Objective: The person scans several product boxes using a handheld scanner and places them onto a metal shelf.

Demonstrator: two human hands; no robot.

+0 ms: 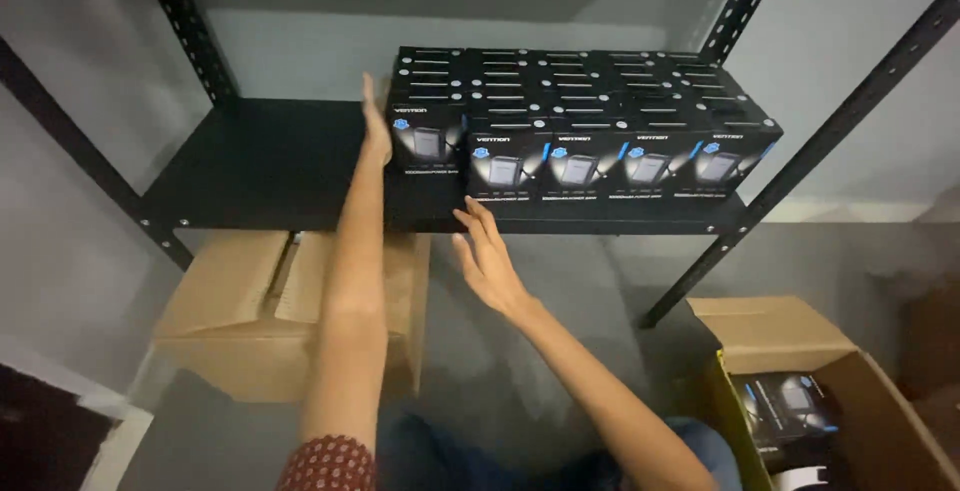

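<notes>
Several small black product boxes point(590, 141) stand packed in rows on a black metal shelf point(250, 166), filling its right half. My left hand point(374, 121) lies flat, fingers together, against the left side of the leftmost box point(425, 141), which sits slightly further back than the front row. My right hand point(487, 256) is open with fingers spread, its fingertips touching the lower front edge of the front row near the left end. Neither hand grips anything.
Under the shelf a closed brown carton point(240, 311) sits on the grey floor. At lower right an open carton point(830, 391) holds more black boxes. Black perforated uprights point(185, 21) frame the shelf. The shelf's left half is bare.
</notes>
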